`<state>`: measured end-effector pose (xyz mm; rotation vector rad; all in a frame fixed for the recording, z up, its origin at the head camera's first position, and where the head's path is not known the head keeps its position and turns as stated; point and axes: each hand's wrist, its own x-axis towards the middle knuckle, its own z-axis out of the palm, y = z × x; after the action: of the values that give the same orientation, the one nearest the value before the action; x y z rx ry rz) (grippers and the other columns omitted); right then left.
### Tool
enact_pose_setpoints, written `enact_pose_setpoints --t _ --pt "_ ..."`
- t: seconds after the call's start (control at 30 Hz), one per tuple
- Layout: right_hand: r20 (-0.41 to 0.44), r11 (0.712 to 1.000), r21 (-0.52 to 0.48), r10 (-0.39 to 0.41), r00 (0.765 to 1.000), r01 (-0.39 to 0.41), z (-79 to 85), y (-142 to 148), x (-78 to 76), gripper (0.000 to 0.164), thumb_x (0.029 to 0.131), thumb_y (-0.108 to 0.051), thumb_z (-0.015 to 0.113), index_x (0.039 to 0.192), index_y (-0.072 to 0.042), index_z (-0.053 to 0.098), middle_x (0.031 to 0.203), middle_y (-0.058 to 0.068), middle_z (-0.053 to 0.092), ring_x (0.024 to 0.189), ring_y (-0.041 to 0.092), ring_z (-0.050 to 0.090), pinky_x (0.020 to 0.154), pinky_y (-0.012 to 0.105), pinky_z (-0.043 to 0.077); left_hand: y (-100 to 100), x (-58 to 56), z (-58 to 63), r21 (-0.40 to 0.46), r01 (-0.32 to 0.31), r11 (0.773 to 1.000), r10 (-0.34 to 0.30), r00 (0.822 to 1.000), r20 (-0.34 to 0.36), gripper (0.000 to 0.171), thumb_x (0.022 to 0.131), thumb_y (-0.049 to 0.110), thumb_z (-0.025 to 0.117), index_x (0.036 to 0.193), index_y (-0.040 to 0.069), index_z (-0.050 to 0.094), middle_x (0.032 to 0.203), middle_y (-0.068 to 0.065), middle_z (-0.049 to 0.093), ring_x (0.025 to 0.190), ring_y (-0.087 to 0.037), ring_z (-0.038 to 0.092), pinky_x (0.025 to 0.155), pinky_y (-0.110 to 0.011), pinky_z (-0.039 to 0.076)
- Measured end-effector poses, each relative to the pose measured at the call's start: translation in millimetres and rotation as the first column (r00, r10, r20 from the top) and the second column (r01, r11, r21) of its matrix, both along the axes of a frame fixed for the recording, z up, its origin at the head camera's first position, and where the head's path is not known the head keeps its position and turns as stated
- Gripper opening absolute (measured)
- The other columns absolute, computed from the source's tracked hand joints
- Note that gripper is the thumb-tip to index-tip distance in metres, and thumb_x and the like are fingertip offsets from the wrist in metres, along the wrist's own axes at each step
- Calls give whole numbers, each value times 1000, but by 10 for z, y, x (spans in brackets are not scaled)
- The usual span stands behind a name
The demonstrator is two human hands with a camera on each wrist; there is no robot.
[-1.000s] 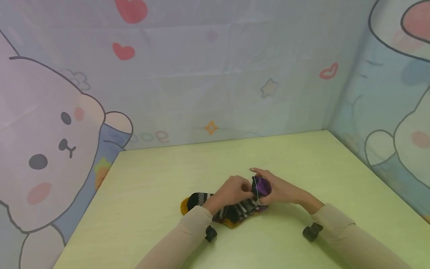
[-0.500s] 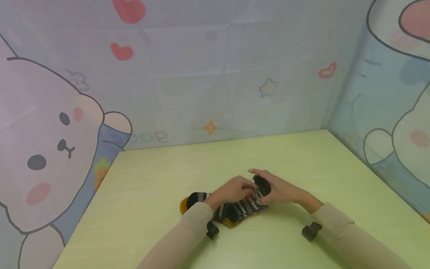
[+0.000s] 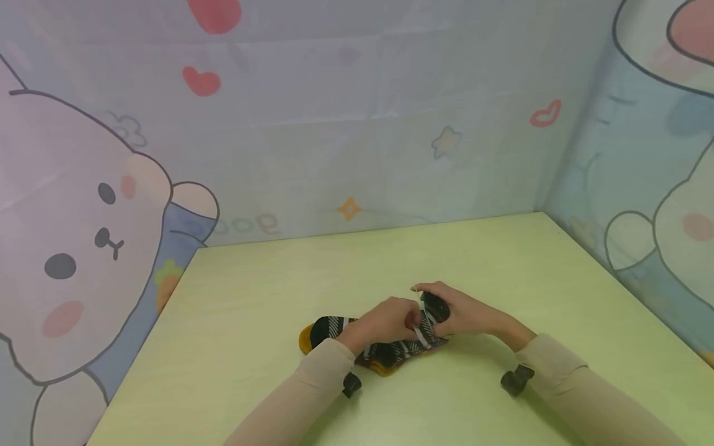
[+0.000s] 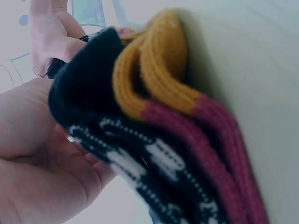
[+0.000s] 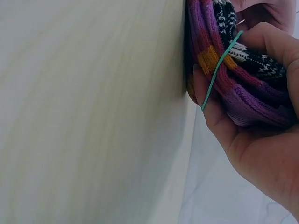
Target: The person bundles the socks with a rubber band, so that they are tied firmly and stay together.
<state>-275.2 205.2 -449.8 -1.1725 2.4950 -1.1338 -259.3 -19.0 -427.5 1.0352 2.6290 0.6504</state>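
A bundle of knitted socks (image 3: 385,362) lies across the table, black-and-white patterned on top with mustard toes and heels. Purple and magenta knit (image 5: 247,105) shows in the right wrist view. My right hand (image 3: 471,313) grips the folded end of the bundle between thumb and fingers. A thin green elastic band (image 5: 219,70) is stretched from its thumb to its fingers, across the socks. My left hand (image 3: 387,319) holds the socks beside the band, its fingers curled and partly hidden. In the left wrist view, the left hand (image 4: 42,154) lies against the black knit (image 4: 88,74).
The pale yellow-green table (image 3: 268,285) extends around the socks. Behind it hangs a cartoon-printed cloth backdrop (image 3: 312,155), with another printed panel (image 3: 641,186) at the right. Small black devices, such as the one under the right wrist (image 3: 517,380), sit beneath both sleeves.
Purple knit in the right hand has given way to black knit in the head view. The left fingers reached in toward the band, then drew back slightly. The right hand has barely moved.
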Motion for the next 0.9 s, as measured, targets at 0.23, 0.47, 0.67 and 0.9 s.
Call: enact_pose_setpoints --t 0.23,0.47,0.67,0.9 --pt "97 1000 4 -21 995 21 1 -37 1 63 87 3 64 144 -8 41 133 20 45 99 27 50 77 35 48 6 41 4 -34 -16 999 15 1000 -16 23 87 8 79 107 9 68 93 1 64 81 -7 57 73 -21 48" --pt "153 997 23 -72 986 69 -1 -5 19 64 87 2 67 145 -10 42 138 20 41 103 28 49 78 36 48 37 36 9 -18 -3 1000 3 1000 -28 25 87 7 79 108 8 66 87 1 61 76 -8 54 71 -21 47" --pt "95 991 73 -122 988 116 12 -5 31 72 83 -3 72 148 -6 41 137 24 39 103 27 47 81 38 46 39 48 13 -31 -12 999 11 1000 -18 30 88 7 78 114 6 63 90 0 62 79 -8 57 72 -21 48" --pt "83 986 106 -138 987 129 46 -22 52 80 79 0 72 150 -3 36 127 24 37 99 29 45 77 38 46 46 43 2 -36 -6 999 5 1000 -24 34 89 8 77 119 5 61 92 -1 62 80 -9 57 73 -22 48"
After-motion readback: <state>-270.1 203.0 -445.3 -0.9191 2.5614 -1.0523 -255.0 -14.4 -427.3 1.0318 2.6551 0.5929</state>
